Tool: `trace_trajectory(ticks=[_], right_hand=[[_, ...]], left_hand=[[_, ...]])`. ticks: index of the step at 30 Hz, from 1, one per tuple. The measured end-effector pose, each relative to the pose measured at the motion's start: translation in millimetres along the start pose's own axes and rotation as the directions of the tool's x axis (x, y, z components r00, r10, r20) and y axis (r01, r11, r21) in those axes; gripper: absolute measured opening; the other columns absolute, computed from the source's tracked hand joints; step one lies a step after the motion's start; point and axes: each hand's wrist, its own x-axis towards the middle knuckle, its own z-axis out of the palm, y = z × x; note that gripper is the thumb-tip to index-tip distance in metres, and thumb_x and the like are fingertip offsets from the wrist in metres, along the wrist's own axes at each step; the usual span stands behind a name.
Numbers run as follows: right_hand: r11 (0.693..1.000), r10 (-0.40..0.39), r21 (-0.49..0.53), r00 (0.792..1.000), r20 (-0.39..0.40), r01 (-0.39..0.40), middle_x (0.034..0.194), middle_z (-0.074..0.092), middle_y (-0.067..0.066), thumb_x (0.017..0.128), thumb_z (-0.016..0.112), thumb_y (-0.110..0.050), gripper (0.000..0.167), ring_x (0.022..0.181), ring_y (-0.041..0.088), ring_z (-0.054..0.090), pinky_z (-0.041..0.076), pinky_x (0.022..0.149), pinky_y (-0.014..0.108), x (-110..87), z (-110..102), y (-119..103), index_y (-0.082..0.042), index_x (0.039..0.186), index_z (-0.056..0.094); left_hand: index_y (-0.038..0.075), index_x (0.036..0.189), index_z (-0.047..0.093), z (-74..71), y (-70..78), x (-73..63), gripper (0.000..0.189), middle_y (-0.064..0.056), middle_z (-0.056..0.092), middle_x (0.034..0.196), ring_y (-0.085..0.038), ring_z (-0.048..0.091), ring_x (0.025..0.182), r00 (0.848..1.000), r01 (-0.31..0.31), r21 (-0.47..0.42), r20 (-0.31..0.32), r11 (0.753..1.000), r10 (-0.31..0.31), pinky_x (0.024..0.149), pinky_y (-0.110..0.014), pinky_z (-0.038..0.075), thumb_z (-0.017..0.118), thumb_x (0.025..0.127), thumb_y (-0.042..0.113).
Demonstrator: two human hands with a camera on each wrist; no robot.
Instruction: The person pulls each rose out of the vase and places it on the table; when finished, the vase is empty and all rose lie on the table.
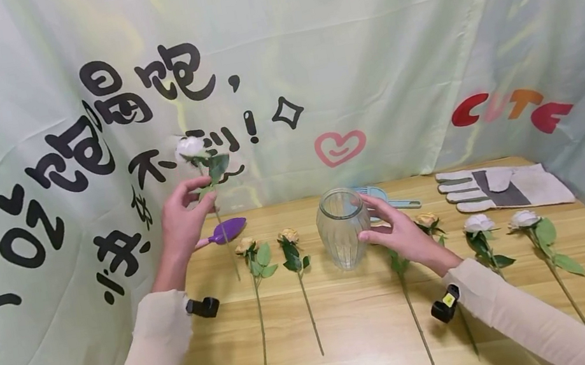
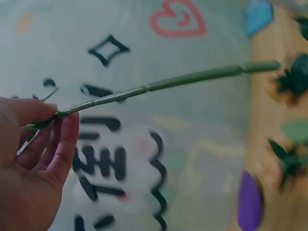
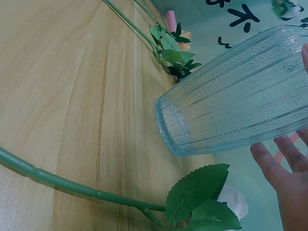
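Note:
My left hand [image 1: 186, 216] is raised at the left and pinches a white rose [image 1: 190, 147] by its upper stem, just under the leaves. The bloom points up, and the bare stem [image 2: 192, 77] runs away from the fingertips in the left wrist view. A clear ribbed glass vase [image 1: 343, 229] stands on the table in the middle, with no flower in it. My right hand [image 1: 402, 232] grips the vase from its right side, the thumb in front and the fingers near the rim. In the right wrist view the ribbed wall of the vase [image 3: 231, 96] lies between thumb and fingers.
Yellow roses [image 1: 246, 246] lie on the wooden table [image 1: 365, 338] on both sides of the vase. Two white roses [image 1: 525, 220] lie at the right. Behind are a purple trowel [image 1: 229, 230], a light-blue tool [image 1: 405, 204] and work gloves [image 1: 502, 186]. A printed curtain [image 1: 385, 76] hangs around the table.

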Motion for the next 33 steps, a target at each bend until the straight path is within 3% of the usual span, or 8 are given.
trace_trajectory(ticks=[4, 5, 10, 18, 26, 33], right_hand=[[1.0, -0.002, 0.0, 1.0, 0.002, 0.002, 0.176, 0.031, 0.018, 0.107, 0.074, -0.018, 0.083, 0.156, 0.051, 0.041, 0.062, 0.113, 0.044, -0.1, -0.2, 0.1, -0.028, 0.174, 0.026], [1.0, -0.002, 0.0, 1.0, 0.002, 0.002, 0.176, 0.031, 0.018, 0.107, 0.074, -0.019, 0.083, 0.156, 0.051, 0.041, 0.061, 0.113, 0.045, 0.0, -0.1, 0.3, -0.028, 0.174, 0.026], [1.0, 0.0, -0.014, 1.0, 0.004, 0.0, 0.176, 0.031, 0.017, 0.107, 0.073, -0.02, 0.083, 0.158, 0.049, 0.039, 0.06, 0.115, 0.048, 0.3, -1.0, 0.9, -0.03, 0.174, 0.026], [1.0, -0.01, -0.002, 1.0, 0.001, 0.01, 0.174, 0.033, 0.019, 0.107, 0.073, -0.017, 0.083, 0.156, 0.051, 0.041, 0.06, 0.114, 0.049, 0.2, -0.8, 1.1, -0.028, 0.174, 0.026], [1.0, -0.005, 0.01, 1.0, 0.005, 0.005, 0.175, 0.032, 0.018, 0.107, 0.073, -0.017, 0.083, 0.158, 0.05, 0.038, 0.06, 0.115, 0.046, 0.4, -1.2, 1.0, -0.027, 0.174, 0.026], [1.0, 0.0, 0.006, 1.0, 0.005, 0.0, 0.176, 0.032, 0.016, 0.107, 0.074, -0.019, 0.083, 0.159, 0.048, 0.038, 0.059, 0.116, 0.049, 1.0, -1.5, 1.8, -0.029, 0.174, 0.026]], left_hand=[[0.013, 0.146, 0.065, -14.9, -27.7, -8.3, 0.045, -0.019, 0.067, 0.133, -0.014, 0.073, 0.095, 0.993, 0.109, 0.027, 0.052, 0.994, -0.11, 0.085, -0.039, 0.071, 0.076, 0.104, 0.02], [0.01, 0.146, 0.064, -18.6, -35.8, -10.9, 0.045, -0.02, 0.067, 0.135, -0.011, 0.072, 0.095, 0.991, 0.113, 0.046, 0.064, 0.993, -0.115, 0.084, -0.032, 0.071, 0.076, 0.104, 0.018], [0.0, 0.143, 0.065, -31.9, -77.2, -25.8, 0.042, -0.026, 0.065, 0.142, -0.003, 0.07, 0.091, 0.989, 0.086, 0.122, 0.108, 0.989, -0.099, 0.082, -0.02, 0.067, 0.075, 0.103, 0.01], [-0.007, 0.137, 0.065, -36.0, -131.6, -50.9, 0.036, -0.03, 0.063, 0.143, -0.011, 0.07, 0.086, 0.969, 0.145, 0.179, 0.171, 0.973, -0.176, 0.075, -0.023, 0.068, 0.072, 0.103, 0.002], [-0.003, 0.134, 0.068, -34.1, -160.0, -69.9, 0.032, -0.028, 0.071, 0.129, -0.018, 0.072, 0.092, 0.935, 0.209, 0.292, 0.221, 0.933, -0.278, 0.07, -0.027, 0.064, 0.073, 0.104, 0.007], [-0.003, 0.131, 0.069, -35.2, -171.6, -75.2, 0.03, -0.026, 0.07, 0.132, -0.021, 0.07, 0.1, 0.93, 0.207, 0.313, 0.23, 0.927, -0.286, 0.074, -0.024, 0.065, 0.074, 0.103, 0.006]])
